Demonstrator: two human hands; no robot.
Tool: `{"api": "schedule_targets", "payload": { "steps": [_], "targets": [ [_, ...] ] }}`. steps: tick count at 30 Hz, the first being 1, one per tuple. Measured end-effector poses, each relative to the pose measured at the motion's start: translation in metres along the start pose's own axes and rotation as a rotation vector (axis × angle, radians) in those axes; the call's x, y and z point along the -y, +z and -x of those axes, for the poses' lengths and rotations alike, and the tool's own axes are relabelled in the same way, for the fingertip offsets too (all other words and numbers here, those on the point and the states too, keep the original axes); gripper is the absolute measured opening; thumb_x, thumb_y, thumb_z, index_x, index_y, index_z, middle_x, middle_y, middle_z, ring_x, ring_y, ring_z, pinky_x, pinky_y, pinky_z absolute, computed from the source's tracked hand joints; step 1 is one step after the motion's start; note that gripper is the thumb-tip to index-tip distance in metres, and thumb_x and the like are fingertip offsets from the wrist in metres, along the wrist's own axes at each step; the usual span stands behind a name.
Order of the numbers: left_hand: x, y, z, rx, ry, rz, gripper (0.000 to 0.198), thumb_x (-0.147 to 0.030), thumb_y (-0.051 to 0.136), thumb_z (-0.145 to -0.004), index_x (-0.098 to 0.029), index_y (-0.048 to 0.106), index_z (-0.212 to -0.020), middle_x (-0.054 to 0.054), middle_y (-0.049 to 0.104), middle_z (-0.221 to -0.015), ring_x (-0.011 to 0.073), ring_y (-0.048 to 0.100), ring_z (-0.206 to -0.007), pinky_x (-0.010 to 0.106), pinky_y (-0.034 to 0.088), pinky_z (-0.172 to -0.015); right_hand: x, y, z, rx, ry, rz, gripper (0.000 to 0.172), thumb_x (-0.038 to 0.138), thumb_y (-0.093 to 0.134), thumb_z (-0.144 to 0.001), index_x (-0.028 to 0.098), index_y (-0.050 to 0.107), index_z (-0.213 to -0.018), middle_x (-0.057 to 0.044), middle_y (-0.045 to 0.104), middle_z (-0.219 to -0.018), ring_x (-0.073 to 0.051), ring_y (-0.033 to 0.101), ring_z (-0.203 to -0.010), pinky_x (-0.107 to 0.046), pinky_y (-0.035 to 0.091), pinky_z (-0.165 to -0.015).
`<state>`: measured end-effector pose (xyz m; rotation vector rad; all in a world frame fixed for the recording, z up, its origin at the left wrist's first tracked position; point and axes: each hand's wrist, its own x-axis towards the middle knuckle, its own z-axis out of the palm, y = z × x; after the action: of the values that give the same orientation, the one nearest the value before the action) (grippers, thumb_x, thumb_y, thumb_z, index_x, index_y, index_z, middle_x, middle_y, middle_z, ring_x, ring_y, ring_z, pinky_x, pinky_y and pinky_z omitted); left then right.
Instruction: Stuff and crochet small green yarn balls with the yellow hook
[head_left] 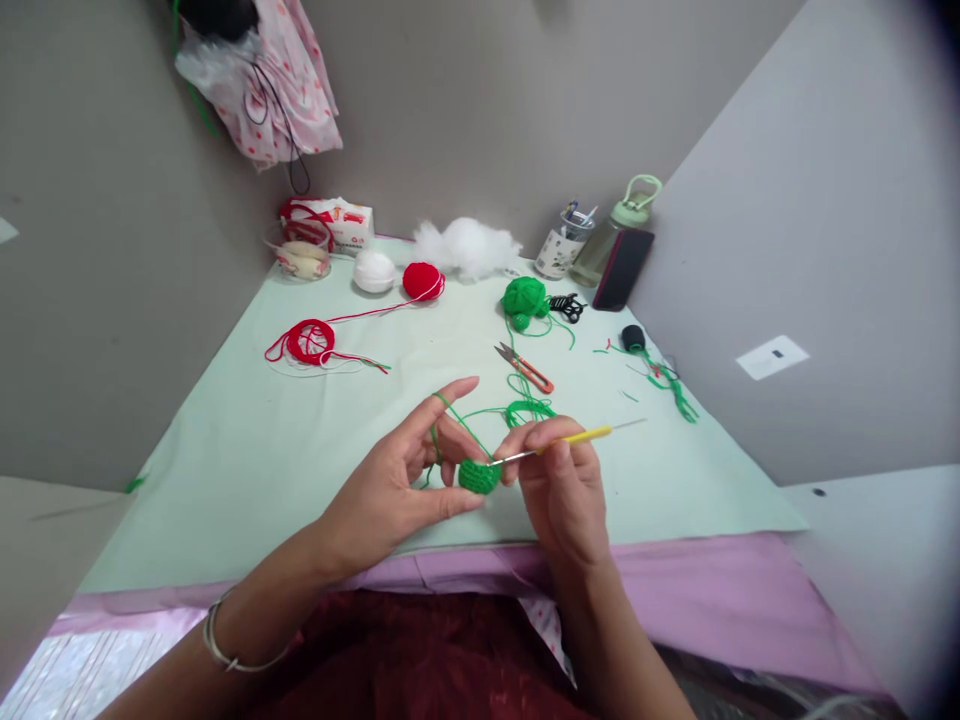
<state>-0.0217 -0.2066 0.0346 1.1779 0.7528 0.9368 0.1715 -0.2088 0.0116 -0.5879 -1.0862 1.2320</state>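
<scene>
Between thumb and fingers, my left hand (pixel 397 475) grips a small green crochet piece (pixel 478 477), round and cup-like. Green yarn runs over its raised index finger down to the piece. My right hand (pixel 566 490) is closed around a crochet hook (pixel 589 436) with a yellow handle. The hook's metal tip meets the upper edge of the crochet piece. Just beyond the hands lies a loose coil of green yarn (pixel 529 411), and past it orange-handled thread snips (pixel 527 370). A green yarn ball (pixel 525 298) rests farther back.
At the left lies a red yarn coil (pixel 310 342); behind it are a red ball (pixel 423 281) and a white ball (pixel 373 271). White stuffing (pixel 469 248), a pen cup (pixel 564 245), a bottle (pixel 611 235), a phone (pixel 624 270) and black scissors (pixel 568 307) line the back.
</scene>
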Motion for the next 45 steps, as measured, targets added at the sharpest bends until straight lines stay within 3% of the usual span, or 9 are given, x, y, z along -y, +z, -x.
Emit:
{"api": "schedule_targets", "payload": {
  "steps": [9, 19, 25, 29, 34, 40, 45],
  "targets": [
    [-0.002, -0.003, 0.003, 0.024, 0.029, -0.151, 0.078, -0.011, 0.08, -0.085, -0.038, 0.053, -0.153, -0.003, 0.067, -0.099, 0.0154, 0.061, -0.098, 0.032, 0.045, -0.1, 0.019, -0.021, -0.005, 0.229, -0.045, 0.233, 0.018, 0.034, 0.061, -0.107, 0.025, 0.076, -0.103, -0.005, 0.083, -0.097, -0.017, 0.073, -0.077, -0.033, 0.06, -0.073],
    [-0.004, -0.008, 0.0, 0.109, -0.001, -0.177, 0.082, -0.015, 0.08, -0.086, -0.04, 0.047, -0.157, -0.004, 0.067, -0.103, 0.0153, 0.06, -0.098, 0.031, 0.047, -0.094, 0.037, -0.027, -0.012, 0.361, -0.066, 0.348, 0.018, 0.031, 0.061, -0.107, 0.025, 0.078, -0.106, -0.004, 0.082, -0.095, -0.017, 0.073, -0.081, -0.033, 0.059, -0.077],
    [-0.006, -0.009, -0.002, 0.225, -0.018, -0.216, 0.077, -0.011, 0.073, -0.089, -0.037, 0.049, -0.158, -0.003, 0.069, -0.103, 0.0145, 0.064, -0.098, 0.032, 0.047, -0.097, 0.056, -0.029, -0.024, 0.652, -0.108, 0.488, 0.016, 0.025, 0.064, -0.105, 0.02, 0.079, -0.106, -0.008, 0.082, -0.097, -0.02, 0.077, -0.091, -0.034, 0.062, -0.081],
    [-0.002, -0.009, -0.006, 0.181, -0.009, -0.227, 0.075, -0.013, 0.07, -0.089, -0.028, 0.048, -0.159, -0.001, 0.07, -0.103, 0.0163, 0.063, -0.098, 0.033, 0.047, -0.096, 0.065, -0.021, -0.025, 0.756, -0.225, 0.744, 0.015, 0.024, 0.06, -0.107, 0.019, 0.074, -0.108, -0.01, 0.082, -0.1, -0.018, 0.075, -0.091, -0.032, 0.06, -0.08],
    [0.005, -0.009, -0.007, 0.087, 0.034, -0.292, 0.075, -0.018, 0.068, -0.089, -0.024, 0.044, -0.16, 0.002, 0.072, -0.102, 0.0183, 0.062, -0.096, 0.036, 0.048, -0.095, 0.068, -0.009, -0.015, 0.775, -0.42, 1.117, 0.009, 0.012, 0.061, -0.104, 0.018, 0.068, -0.106, -0.01, 0.08, -0.105, -0.017, 0.071, -0.086, -0.031, 0.054, -0.075],
    [0.003, -0.014, -0.01, 0.128, 0.084, -0.47, 0.063, -0.021, 0.064, -0.094, -0.027, 0.05, -0.156, 0.001, 0.072, -0.103, 0.0173, 0.06, -0.086, 0.036, 0.05, -0.086, 0.071, -0.004, -0.015, 0.817, -0.337, 1.256, 0.016, 0.014, 0.055, -0.106, 0.02, 0.069, -0.101, -0.008, 0.078, -0.099, -0.018, 0.072, -0.083, -0.03, 0.052, -0.07],
    [-0.002, -0.012, -0.009, 0.033, 0.035, -0.328, 0.062, -0.024, 0.073, -0.09, -0.023, 0.057, -0.15, 0.002, 0.071, -0.1, 0.0178, 0.061, -0.088, 0.035, 0.05, -0.088, 0.06, -0.006, -0.008, 0.671, -0.551, 1.316, 0.019, 0.014, 0.056, -0.105, 0.022, 0.073, -0.11, -0.011, 0.081, -0.11, -0.02, 0.075, -0.084, -0.03, 0.055, -0.066]
  ]
}}
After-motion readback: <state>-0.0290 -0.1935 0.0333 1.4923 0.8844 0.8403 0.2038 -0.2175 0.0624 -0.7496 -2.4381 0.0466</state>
